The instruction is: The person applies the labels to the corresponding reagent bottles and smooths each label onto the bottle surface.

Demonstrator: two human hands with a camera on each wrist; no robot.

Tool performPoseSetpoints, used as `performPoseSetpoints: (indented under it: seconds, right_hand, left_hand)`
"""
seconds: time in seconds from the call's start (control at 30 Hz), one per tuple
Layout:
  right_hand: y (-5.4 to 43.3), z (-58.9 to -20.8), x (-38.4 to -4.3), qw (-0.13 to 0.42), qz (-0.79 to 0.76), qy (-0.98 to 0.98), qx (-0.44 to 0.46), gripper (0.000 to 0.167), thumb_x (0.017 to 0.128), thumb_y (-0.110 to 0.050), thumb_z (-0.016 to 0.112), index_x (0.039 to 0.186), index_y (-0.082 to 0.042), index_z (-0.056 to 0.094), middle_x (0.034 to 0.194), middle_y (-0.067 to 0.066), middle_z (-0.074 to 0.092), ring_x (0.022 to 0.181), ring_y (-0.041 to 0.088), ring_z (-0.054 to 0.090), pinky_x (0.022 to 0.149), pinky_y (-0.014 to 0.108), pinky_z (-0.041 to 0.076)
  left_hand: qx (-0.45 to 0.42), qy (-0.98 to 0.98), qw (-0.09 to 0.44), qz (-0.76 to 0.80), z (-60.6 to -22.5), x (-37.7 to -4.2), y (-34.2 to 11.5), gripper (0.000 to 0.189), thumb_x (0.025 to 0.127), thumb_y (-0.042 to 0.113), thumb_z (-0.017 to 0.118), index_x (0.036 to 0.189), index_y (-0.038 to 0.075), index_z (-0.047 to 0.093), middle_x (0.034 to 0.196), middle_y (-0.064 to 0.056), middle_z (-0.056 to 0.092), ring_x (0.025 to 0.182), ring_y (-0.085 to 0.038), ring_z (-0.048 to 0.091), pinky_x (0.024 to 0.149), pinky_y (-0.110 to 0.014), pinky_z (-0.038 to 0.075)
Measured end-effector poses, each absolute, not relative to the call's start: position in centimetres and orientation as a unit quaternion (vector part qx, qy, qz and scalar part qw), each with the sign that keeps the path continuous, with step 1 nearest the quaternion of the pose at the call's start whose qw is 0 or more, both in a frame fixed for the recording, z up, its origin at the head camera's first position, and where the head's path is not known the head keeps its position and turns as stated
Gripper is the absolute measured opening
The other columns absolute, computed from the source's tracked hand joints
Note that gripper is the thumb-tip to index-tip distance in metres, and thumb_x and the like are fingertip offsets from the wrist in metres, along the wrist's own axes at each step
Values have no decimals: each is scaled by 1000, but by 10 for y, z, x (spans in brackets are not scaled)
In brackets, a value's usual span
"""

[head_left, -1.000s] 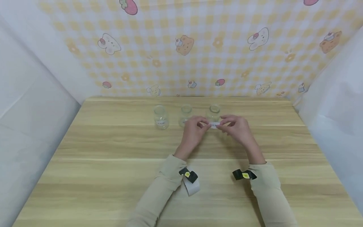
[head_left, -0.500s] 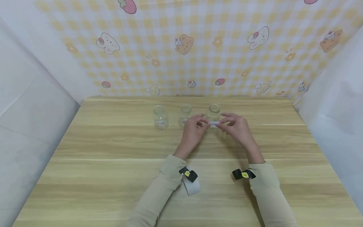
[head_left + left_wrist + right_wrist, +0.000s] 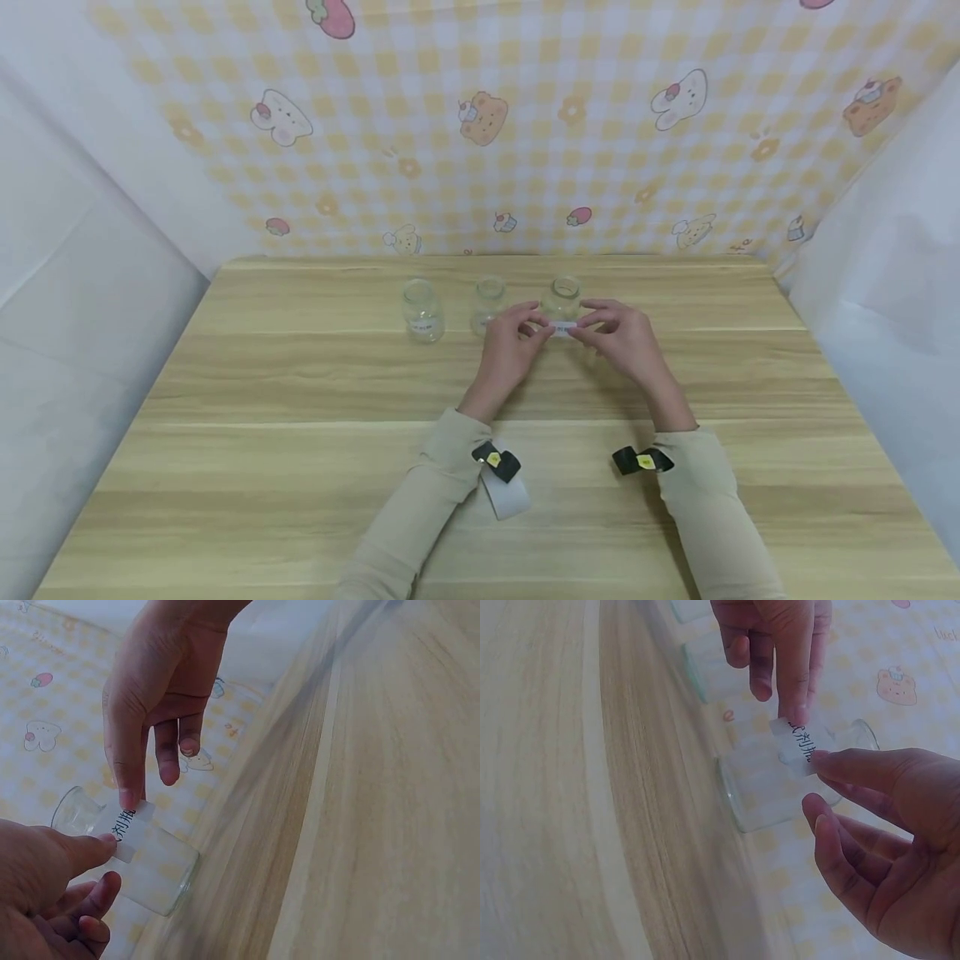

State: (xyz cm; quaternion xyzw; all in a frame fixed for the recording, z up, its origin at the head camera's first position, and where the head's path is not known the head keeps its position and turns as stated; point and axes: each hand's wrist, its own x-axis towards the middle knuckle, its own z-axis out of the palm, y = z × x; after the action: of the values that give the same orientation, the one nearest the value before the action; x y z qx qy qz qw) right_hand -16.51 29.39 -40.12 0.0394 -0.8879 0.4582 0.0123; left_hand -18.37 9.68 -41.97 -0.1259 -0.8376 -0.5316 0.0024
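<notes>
A small white label (image 3: 561, 328) with dark handwriting spans the gap between my two hands. My left hand (image 3: 508, 343) pinches its left end between thumb and index finger. Its right end is pinched by my right hand (image 3: 627, 340) in the same way. Right behind the label stands a clear glass bottle (image 3: 562, 304), upright and without a lid. Both wrist views show the label (image 3: 126, 831) lying over the bottle's side near its shoulder, with a thumb (image 3: 851, 766) on its end. The remaining fingers of both hands are loosely bent beside the glass.
Two similar glass bottles stand in a row to the left: a middle one (image 3: 490, 298), partly behind my left hand, and a far-left one (image 3: 423, 312) bearing a label. A whitish paper strip (image 3: 507, 497) lies under my left wrist. Patterned cloth (image 3: 420, 183) hangs behind the wooden table (image 3: 285, 467).
</notes>
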Motion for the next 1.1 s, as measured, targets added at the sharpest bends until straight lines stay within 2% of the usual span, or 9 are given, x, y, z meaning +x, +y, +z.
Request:
performPoseSetpoints:
  seconds: [0.43, 1.1]
  right_hand:
    - [295, -407, -166, 24, 456, -889, 36, 17, 94, -18, 79, 97, -2, 80, 140, 14, 64, 75, 31, 73, 57, 23, 53]
    - [293, -410, -168, 54, 434, -898, 42, 17, 94, -19, 79, 97, -2, 81, 139, 12, 66, 84, 28, 74, 64, 24, 54]
  left_hand:
    - [-131, -838, 4, -529, -422, -186, 99, 8, 97, 12, 74, 97, 5, 75, 143, -12, 62, 89, -20, 71, 77, -27, 56]
    - [-140, -842, 18, -520, -427, -186, 101, 7, 97, 12, 74, 98, 4, 75, 144, -13, 61, 90, -21, 72, 84, -33, 57]
